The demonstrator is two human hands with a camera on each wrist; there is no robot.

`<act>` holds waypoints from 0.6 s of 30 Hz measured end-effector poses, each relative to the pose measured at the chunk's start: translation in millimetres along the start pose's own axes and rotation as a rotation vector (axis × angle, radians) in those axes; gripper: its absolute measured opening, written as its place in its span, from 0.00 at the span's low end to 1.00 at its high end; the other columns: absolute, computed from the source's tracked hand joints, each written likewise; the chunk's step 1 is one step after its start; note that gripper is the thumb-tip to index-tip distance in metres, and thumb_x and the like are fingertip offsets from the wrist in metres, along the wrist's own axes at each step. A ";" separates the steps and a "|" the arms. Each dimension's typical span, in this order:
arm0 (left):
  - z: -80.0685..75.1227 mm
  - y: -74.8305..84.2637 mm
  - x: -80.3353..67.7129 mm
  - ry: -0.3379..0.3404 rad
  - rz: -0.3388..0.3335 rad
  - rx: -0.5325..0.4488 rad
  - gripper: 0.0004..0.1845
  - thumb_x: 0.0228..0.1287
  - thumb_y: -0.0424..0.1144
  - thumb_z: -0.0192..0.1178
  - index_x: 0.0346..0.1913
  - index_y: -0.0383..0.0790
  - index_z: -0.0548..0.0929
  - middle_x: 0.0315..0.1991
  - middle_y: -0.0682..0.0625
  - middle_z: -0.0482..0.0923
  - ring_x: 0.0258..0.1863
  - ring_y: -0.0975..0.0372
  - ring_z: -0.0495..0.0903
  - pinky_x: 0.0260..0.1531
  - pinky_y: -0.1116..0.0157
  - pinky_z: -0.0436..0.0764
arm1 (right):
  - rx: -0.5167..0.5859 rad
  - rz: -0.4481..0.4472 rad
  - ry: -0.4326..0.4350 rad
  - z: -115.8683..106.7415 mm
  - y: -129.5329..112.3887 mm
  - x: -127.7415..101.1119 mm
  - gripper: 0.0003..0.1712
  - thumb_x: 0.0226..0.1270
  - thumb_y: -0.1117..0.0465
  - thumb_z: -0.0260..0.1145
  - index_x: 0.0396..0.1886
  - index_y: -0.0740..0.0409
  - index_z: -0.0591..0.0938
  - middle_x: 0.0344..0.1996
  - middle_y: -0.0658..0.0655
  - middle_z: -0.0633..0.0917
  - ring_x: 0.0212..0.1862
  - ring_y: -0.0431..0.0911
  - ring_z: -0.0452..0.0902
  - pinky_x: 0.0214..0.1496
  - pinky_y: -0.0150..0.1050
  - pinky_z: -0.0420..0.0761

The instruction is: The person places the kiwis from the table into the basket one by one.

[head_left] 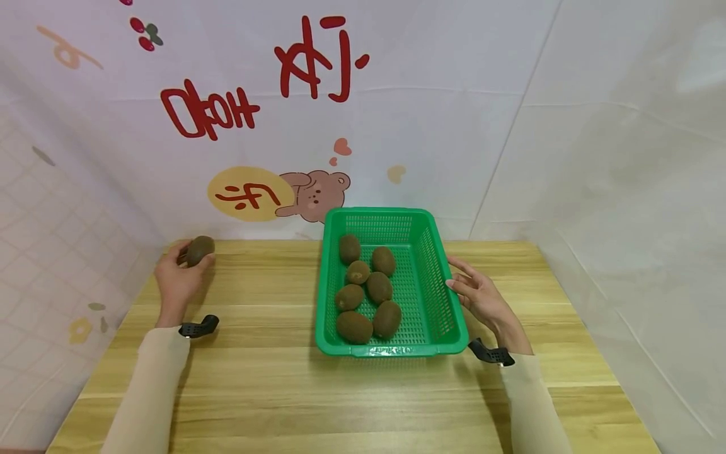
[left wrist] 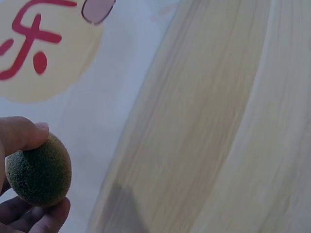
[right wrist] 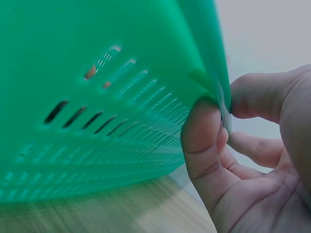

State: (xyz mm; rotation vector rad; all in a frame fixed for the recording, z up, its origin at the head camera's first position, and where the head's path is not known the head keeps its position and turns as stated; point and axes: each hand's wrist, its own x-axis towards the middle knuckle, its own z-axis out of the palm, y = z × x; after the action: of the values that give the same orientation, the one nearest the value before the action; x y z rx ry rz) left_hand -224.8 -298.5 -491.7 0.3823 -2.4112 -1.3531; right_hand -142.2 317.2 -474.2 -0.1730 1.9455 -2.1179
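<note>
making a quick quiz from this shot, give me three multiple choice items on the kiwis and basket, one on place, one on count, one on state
1. Where is the kiwi outside the basket?
A. in the left hand, near the table's far left corner
B. on the basket's rim
C. in the right hand

2. How many kiwis lie in the basket?
A. three
B. seven
C. ten

3. What is the right hand doing?
A. lying flat on the table
B. holding a kiwi
C. touching the basket's right rim

Answers:
1. A, the head view shows the fingers round it there.
2. B, seven show in the head view.
3. C, the right wrist view shows the thumb against the rim.
</note>
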 end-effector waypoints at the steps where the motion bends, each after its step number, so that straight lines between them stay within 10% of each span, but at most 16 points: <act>1: 1.0 1.7 -1.1 0.001 0.003 -0.006 0.34 0.65 0.45 0.69 0.73 0.42 0.74 0.69 0.40 0.74 0.65 0.48 0.75 0.53 0.68 0.76 | 0.001 -0.002 -0.002 0.1 0.0 0.4 0.42 0.77 0.63 0.63 0.84 0.54 0.53 0.47 0.52 0.80 0.45 0.39 0.80 0.46 0.30 0.86; 18: 16.8 33.1 -23.3 -0.025 0.095 -0.059 0.33 0.64 0.43 0.72 0.71 0.41 0.76 0.65 0.39 0.78 0.62 0.49 0.78 0.45 0.81 0.73 | 0.001 0.012 0.011 -0.5 -0.2 -0.7 0.43 0.77 0.62 0.64 0.84 0.52 0.54 0.46 0.51 0.78 0.43 0.37 0.78 0.43 0.28 0.84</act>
State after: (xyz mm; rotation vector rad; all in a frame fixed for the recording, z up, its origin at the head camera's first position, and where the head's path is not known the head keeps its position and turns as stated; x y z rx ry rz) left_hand -213.0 -259.7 -475.3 0.2334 -2.3715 -1.3915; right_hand -141.7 317.8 -473.9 -0.1492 1.9466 -2.1162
